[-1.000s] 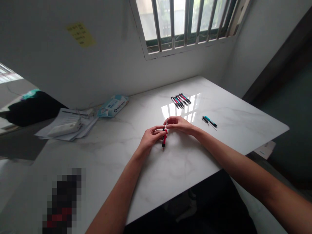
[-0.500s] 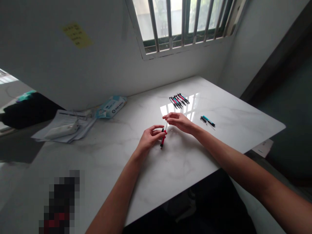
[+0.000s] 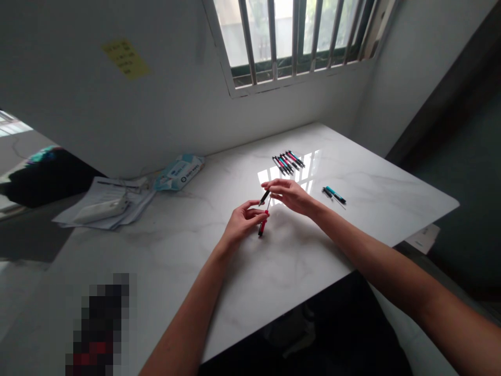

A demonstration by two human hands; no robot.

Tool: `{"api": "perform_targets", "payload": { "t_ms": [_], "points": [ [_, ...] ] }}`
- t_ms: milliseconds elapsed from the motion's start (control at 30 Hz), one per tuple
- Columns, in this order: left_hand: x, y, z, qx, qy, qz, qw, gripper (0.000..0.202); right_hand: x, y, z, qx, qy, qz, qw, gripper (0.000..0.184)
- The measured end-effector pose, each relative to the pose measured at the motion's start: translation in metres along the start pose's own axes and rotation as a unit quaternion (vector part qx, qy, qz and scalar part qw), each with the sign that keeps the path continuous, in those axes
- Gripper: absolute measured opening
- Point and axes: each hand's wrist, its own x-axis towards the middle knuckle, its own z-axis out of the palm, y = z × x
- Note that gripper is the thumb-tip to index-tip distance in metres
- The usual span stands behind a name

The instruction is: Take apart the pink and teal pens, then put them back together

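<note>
My left hand [image 3: 239, 223] is closed around a red pen barrel [image 3: 262, 227], held at a slant over the white table. A thin refill [image 3: 268, 202] sticks up out of the barrel toward my right hand [image 3: 291, 195]. Between the fingertips of that hand is a black pen piece [image 3: 264, 197] with a pale tip pointing down and left, beside the refill. To the right lie a teal pen barrel [image 3: 335, 194], a small black pen piece [image 3: 327, 192] and a loose refill [image 3: 340, 204].
Several pens [image 3: 288, 162] lie in a row near the back of the table [image 3: 391, 193]. A blue and white wipes pack [image 3: 180, 173] and papers [image 3: 97, 196] with a white object on top are at the left. Behind is a barred window [image 3: 293, 42].
The black pen piece has moved up from beside the left hand's fingers into my right hand's fingertips. My left hand keeps hold of the red barrel, almost unmoved.
</note>
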Motion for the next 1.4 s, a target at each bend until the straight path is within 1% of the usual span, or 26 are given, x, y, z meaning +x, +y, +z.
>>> {"api": "perform_targets", "payload": {
  "t_ms": [67,133,200,267,367,433,500,567,633,700,767,867,967,1067,1200,1400],
  "points": [
    [0.0,0.001,0.0,0.0,0.003,0.01,1.0,0.061,0.001,-0.008,-0.008,0.073,0.045,-0.011,0.996,0.026],
    [0.001,0.003,-0.001,-0.004,0.02,0.032,0.999,0.056,0.002,-0.014,-0.016,0.12,0.085,-0.021,0.989,0.029],
    [0.001,0.004,-0.002,-0.019,0.052,0.07,0.996,0.051,0.003,-0.016,-0.023,0.146,0.117,-0.022,0.982,0.034],
    [0.002,0.006,-0.003,-0.038,0.086,0.108,0.99,0.046,0.004,-0.013,-0.026,0.15,0.137,-0.012,0.979,0.039],
    [0.003,0.008,-0.006,-0.052,0.119,0.138,0.982,0.043,0.005,-0.005,-0.025,0.093,0.14,0.007,0.986,0.045],
    [0.005,0.008,-0.009,-0.048,0.132,0.148,0.979,0.042,0.006,0.002,-0.022,0.013,0.121,0.01,0.993,0.046],
    [0.006,0.007,-0.013,-0.024,0.152,0.156,0.976,0.04,0.006,0.008,-0.02,-0.077,0.094,-0.003,0.993,0.047],
    [0.007,0.007,-0.017,0.04,0.18,0.163,0.969,0.035,0.006,0.012,-0.019,-0.142,0.07,-0.021,0.987,0.049],
    [0.007,0.005,-0.022,0.132,0.21,0.167,0.954,0.028,0.006,0.013,-0.019,-0.17,0.05,-0.032,0.984,0.047],
    [0.007,0.004,-0.026,0.212,0.231,0.168,0.934,0.022,0.005,0.012,-0.019,-0.189,0.039,-0.039,0.98,0.04],
    [0.006,0.003,-0.029,0.255,0.245,0.164,0.921,0.019,0.003,0.01,-0.018,-0.212,0.044,-0.053,0.975,0.033],
    [0.006,0.001,-0.032,0.276,0.254,0.159,0.913,0.017,0.001,0.007,-0.016,-0.241,0.065,-0.077,0.965,0.025],
    [0.006,-0.001,-0.033,0.285,0.252,0.168,0.909,0.015,-0.001,0.005,-0.014,-0.243,0.058,-0.077,0.965,0.019],
    [0.007,-0.003,-0.033,0.301,0.243,0.184,0.904,0.014,-0.001,0.005,-0.013,-0.24,0.039,-0.072,0.967,0.022],
    [0.007,-0.003,-0.029,0.324,0.238,0.191,0.895,0.013,0.001,0.009,-0.013,-0.24,0.036,-0.072,0.967,0.025],
    [0.007,-0.004,-0.027,0.337,0.221,0.2,0.893,0.013,0.001,0.014,-0.013,-0.255,0.02,-0.072,0.964,0.025]
  ]
}}
